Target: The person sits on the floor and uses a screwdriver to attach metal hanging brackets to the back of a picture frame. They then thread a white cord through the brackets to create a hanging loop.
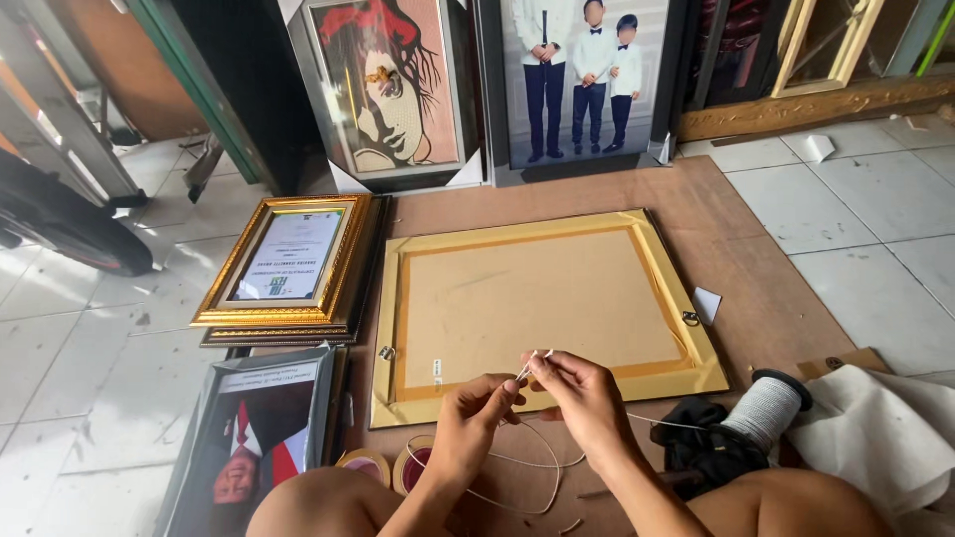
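A thin white cord is pinched between both hands just above the near edge of a gold picture frame that lies face down on a brown board on the floor. The left hand has its fingertips closed on the cord, and the right hand grips it too, thumb and forefinger pressed together with short ends of the cord sticking up between the two hands. From there the cord hangs down in a loose loop over the board and one strand runs right to a spool of white cord lying beside a black cloth. Small metal hangers sit on the left and right rails of the frame's back. Two rolls of tape lie near the left wrist. To the left, a gilded framed certificate rests on another frame, with a framed portrait below it. Two framed pictures lean upright behind, a drawn face and a group photo
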